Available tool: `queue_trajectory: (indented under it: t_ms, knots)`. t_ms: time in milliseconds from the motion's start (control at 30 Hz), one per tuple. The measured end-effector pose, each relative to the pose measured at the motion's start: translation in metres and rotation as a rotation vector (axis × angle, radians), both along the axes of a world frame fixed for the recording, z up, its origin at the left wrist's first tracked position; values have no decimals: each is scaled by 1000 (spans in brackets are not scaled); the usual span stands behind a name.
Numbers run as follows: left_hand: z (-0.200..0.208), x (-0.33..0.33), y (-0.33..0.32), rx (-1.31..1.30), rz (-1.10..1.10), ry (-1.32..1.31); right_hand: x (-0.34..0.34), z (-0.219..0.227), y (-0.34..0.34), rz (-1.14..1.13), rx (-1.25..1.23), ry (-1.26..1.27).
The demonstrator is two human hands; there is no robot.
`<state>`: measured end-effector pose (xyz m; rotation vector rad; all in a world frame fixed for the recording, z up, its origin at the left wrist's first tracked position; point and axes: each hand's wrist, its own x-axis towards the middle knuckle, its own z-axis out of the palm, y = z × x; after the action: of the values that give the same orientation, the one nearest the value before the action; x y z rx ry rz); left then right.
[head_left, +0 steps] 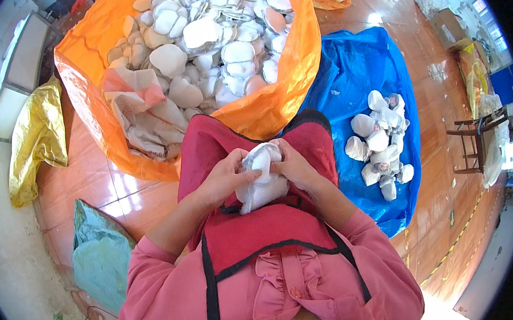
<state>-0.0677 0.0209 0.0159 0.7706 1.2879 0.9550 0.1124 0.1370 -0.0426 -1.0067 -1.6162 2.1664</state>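
Above my lap, my left hand (224, 180) and my right hand (296, 166) are closed on a small stack of soft white rounded pads (265, 187). The left thumb lies across the front of the stack, and the right fingers pinch its upper right edge. The pads look slightly spread, with a thin grey rim at the top; how many there are I cannot tell. Beyond my knees, a large orange sack (291, 98) with its mouth wide apart is full of loose white pads (168, 60) of the same kind.
To the right, a blue plastic sheet (345, 151) on the tiled floor bears several bundled white pads (378, 141). A teal sack (102, 261) and a yellow sack (35, 138) lie to the left. A wooden stool (473, 136) and a cardboard box (447, 28) stand at the far right.
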Motion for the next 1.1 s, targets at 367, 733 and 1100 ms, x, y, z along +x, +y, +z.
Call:
queue_trajectory:
  t_ms: [367, 733, 1100]
  knots:
    - [0, 0, -9, 321, -259, 666, 14, -20, -18, -42, -216, 233]
    - [-15, 15, -22, 435, -182, 739, 25, -26, -19, 51, -183, 167]
    - [-3, 12, -35, 94, -425, 623, 25, -38, -34, -61, -212, 327]
